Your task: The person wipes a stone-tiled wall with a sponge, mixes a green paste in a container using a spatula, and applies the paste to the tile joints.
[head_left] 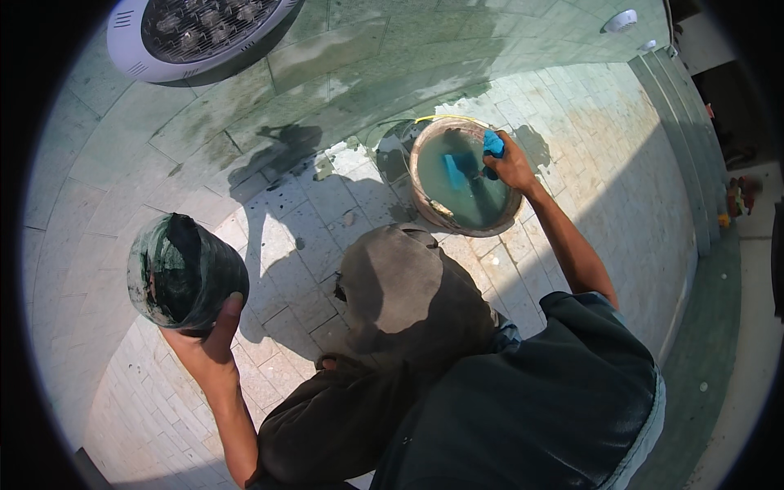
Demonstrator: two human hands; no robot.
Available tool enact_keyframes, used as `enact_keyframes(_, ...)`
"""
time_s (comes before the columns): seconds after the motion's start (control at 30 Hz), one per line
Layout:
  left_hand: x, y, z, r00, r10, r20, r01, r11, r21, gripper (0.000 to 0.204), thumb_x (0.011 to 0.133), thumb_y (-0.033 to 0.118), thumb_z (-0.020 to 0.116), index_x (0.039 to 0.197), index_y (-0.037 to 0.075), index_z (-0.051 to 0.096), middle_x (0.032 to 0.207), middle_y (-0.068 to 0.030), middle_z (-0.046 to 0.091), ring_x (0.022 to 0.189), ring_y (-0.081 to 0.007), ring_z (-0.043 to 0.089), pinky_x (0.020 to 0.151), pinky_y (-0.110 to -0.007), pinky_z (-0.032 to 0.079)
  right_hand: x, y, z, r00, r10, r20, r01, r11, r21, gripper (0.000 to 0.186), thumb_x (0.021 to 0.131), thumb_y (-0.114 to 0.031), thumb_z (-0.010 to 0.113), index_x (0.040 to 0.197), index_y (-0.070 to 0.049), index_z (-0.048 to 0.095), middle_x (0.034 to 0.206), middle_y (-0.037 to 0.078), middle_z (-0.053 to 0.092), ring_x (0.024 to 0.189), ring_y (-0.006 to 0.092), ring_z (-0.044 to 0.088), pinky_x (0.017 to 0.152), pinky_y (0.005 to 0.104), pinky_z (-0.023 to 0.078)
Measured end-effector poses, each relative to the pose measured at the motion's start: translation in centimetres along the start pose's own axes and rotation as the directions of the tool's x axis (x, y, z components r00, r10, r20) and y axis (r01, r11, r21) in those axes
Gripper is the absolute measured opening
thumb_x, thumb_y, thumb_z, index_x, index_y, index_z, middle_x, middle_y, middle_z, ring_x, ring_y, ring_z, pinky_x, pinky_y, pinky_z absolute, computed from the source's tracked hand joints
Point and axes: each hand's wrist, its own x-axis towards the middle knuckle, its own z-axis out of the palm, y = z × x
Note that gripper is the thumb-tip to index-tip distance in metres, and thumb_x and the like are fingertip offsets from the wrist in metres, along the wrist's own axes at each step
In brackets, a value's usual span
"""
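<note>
My left hand (216, 335) is closed on a dark green, stained, cup-like container (184, 269) at the lower left. At the upper right, my right hand (510, 163) grips a small blue object (492, 143), possibly a sponge or cloth, over a worn bucket (426, 192) with a yellow handle. The bucket holds cloudy greenish water, with another blue shape (454, 170) in it; whether this joins the object in my hand I cannot tell.
Pale tiles (290, 212), partly wet and shadowed, surround my bent knee (392, 286). Greenish tiled walls (343, 57) curve round, with a large round lamp fitting (200, 33) at top left and small white fittings (619, 22) at top right. Steps (678, 139) run along the right.
</note>
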Motion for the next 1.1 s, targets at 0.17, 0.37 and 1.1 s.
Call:
enact_keyframes(0.17,-0.3,0.2,0.3,0.999,0.032,-0.013,-0.031,0.999,0.041,0.087,0.066,0.016,0.088,0.139,0.0,0.043,0.126,-0.0171,0.06,0.117,-0.028,0.06,0.104,-0.04,0.047,0.5,-6.9,-0.1,0.973,-0.131,0.191,0.059,0.939,0.34,0.048,0.085,-0.002,0.066,0.13,-0.005,0.05,0.105,0.013,0.065,0.095,0.0191,0.067,0.076,0.0357,0.058)
enact_keyframes(0.37,0.5,0.6,1.5,0.962,0.184,0.202,-0.189,0.982,0.006,0.099,0.066,0.016,0.092,0.142,0.001,0.031,0.131,-0.0168,0.05,0.122,-0.0262,0.054,0.104,-0.04,0.046,-3.5,-28.1,-1.3,0.811,-0.55,0.196,0.273,0.654,0.705,0.049,0.084,0.003,0.059,0.131,-0.003,0.049,0.107,0.013,0.062,0.093,0.0183,0.065,0.075,0.0375,0.062)
enact_keyframes(1.1,-1.8,0.9,1.0,0.938,0.276,0.211,-0.247,0.957,-0.154,0.111,0.064,0.018,0.092,0.148,-0.001,0.022,0.137,-0.0175,0.045,0.128,-0.0266,0.051,0.107,-0.04,0.045,-10.6,-44.9,5.8,-0.033,-0.997,0.072,0.647,0.034,0.761,0.06,0.071,0.006,0.067,0.129,0.001,0.052,0.119,0.012,0.06,0.101,0.0188,0.064,0.086,0.0344,0.054)
